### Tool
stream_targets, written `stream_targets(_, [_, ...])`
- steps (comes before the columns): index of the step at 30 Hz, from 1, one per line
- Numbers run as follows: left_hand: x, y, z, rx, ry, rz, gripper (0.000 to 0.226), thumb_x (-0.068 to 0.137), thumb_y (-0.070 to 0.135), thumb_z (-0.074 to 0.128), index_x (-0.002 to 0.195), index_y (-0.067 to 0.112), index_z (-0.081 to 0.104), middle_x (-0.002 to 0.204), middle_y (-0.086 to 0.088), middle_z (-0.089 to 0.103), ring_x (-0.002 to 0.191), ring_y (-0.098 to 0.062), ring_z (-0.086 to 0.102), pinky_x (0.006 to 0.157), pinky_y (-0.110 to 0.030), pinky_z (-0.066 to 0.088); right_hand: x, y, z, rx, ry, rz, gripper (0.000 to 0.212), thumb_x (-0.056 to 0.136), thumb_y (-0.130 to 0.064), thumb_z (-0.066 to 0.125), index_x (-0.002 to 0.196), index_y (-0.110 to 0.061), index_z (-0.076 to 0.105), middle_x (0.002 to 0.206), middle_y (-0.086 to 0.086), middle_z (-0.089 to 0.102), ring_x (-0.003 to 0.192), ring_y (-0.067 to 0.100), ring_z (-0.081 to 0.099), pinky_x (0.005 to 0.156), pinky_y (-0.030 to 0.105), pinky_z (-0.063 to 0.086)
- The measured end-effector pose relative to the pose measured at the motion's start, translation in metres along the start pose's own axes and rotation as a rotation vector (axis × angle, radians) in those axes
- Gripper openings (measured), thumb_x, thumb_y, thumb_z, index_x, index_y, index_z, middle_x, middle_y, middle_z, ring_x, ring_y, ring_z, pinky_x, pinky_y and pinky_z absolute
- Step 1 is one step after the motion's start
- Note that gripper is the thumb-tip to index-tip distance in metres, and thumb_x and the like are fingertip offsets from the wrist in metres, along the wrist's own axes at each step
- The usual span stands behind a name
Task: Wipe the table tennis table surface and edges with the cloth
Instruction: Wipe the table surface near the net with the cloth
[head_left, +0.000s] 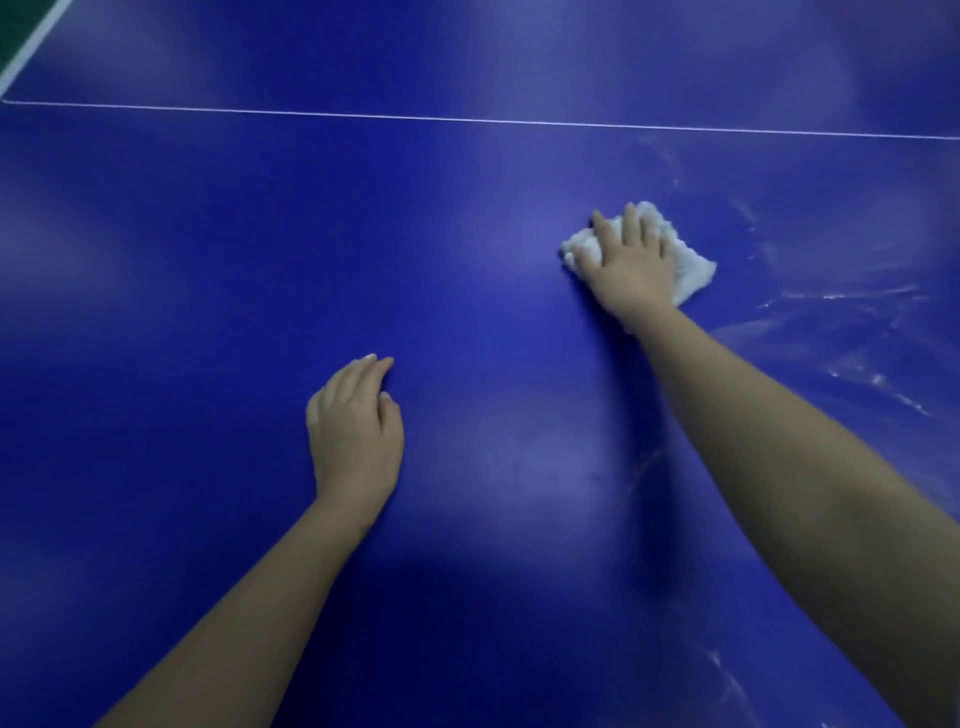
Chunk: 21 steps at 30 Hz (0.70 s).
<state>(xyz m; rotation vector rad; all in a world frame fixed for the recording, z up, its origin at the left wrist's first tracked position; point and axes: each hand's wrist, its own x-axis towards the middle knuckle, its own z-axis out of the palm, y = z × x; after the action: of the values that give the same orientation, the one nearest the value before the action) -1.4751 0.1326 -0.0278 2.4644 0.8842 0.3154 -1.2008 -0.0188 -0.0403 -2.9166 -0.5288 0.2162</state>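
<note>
The blue table tennis table (208, 260) fills the view. A crumpled white cloth (691, 265) lies on it right of centre. My right hand (628, 260) presses flat on the cloth with straight, spread fingers, the arm stretched out from the lower right. Only the cloth's edges show around the hand. My left hand (356, 431) rests on the bare surface nearer to me, left of centre, fingers loosely bent and holding nothing.
A thin white line (467, 119) crosses the table beyond both hands. The table's white-edged border (31, 47) and dark floor show at the top left corner. Pale wet streaks (841, 306) mark the surface to the right of the cloth.
</note>
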Motion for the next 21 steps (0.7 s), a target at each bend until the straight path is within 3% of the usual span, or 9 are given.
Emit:
stream_targets(2, [0.011,0.014,0.015,0.067,-0.056,-0.007,0.046,0.098,0.014,0.037,0.143,0.009,0.035,0.151,-0.004,0.033,0.142,-0.017,0.023,0.116,-0.038,0.011,-0.024,-0.008,0.008,-0.092,0.028,-0.122,0.055,0.1,-0.043,0.029,0.15,-0.025,0.018,0.159,0.009,0.008,0.145,0.029,0.007,0.114,0.042,0.004])
stream_targets(6, [0.026,0.035,0.042,0.21,-0.122,-0.051,0.056,0.099,0.028,0.027,0.15,0.011,0.011,0.159,-0.003,0.007,0.146,-0.016,0.0,0.116,-0.043,-0.003,-0.106,-0.028,0.024,-0.09,-0.069,-0.642,0.057,0.098,-0.043,0.036,0.149,-0.025,0.021,0.158,0.005,0.014,0.145,0.026,0.009,0.113,0.038,0.003])
stream_targets(10, [0.024,0.037,0.05,0.353,-0.115,-0.026,0.059,0.098,0.031,0.025,0.149,0.008,0.009,0.158,-0.007,0.007,0.146,-0.021,0.002,0.116,-0.049,0.002,-0.097,-0.013,0.016,-0.115,-0.17,-0.908,0.057,0.097,-0.049,0.035,0.149,-0.029,0.02,0.159,0.002,0.011,0.146,0.022,0.007,0.114,0.035,-0.002])
stream_targets(12, [0.024,0.037,0.051,0.376,-0.12,-0.031,0.059,0.097,0.029,0.028,0.149,0.006,0.013,0.158,-0.008,0.011,0.146,-0.022,0.005,0.115,-0.051,0.006,-0.057,-0.011,0.01,-0.117,-0.171,-0.921,0.059,0.097,-0.048,0.039,0.149,-0.028,0.02,0.158,0.005,0.012,0.146,0.023,0.009,0.114,0.036,0.001])
stream_targets(15, [0.026,0.04,0.051,0.382,-0.117,-0.04,0.056,0.097,0.026,0.029,0.147,0.003,0.021,0.155,-0.011,0.02,0.145,-0.025,0.013,0.114,-0.055,0.011,0.029,0.01,-0.004,-0.051,-0.074,-0.649,0.066,0.095,-0.044,0.047,0.149,-0.024,0.015,0.158,0.008,0.012,0.146,0.027,0.007,0.114,0.034,-0.001])
stream_targets(19, [0.026,0.04,0.052,0.42,-0.127,-0.031,0.063,0.089,0.03,0.022,0.142,-0.002,0.031,0.15,-0.018,0.031,0.141,-0.031,0.025,0.108,-0.06,0.019,0.12,0.078,-0.027,0.025,0.115,0.124,0.077,0.091,-0.056,0.04,0.151,-0.019,0.008,0.157,0.015,0.011,0.144,0.032,0.01,0.116,0.042,0.007])
stream_targets(21, [0.027,0.039,0.053,0.444,-0.128,-0.027,0.064,0.088,0.03,0.019,0.141,-0.004,0.032,0.148,-0.02,0.034,0.139,-0.033,0.028,0.106,-0.062,0.022,0.132,0.08,-0.027,0.033,0.143,0.311,0.079,0.09,-0.058,0.034,0.151,-0.014,0.008,0.156,0.02,0.011,0.143,0.033,0.011,0.116,0.044,0.008])
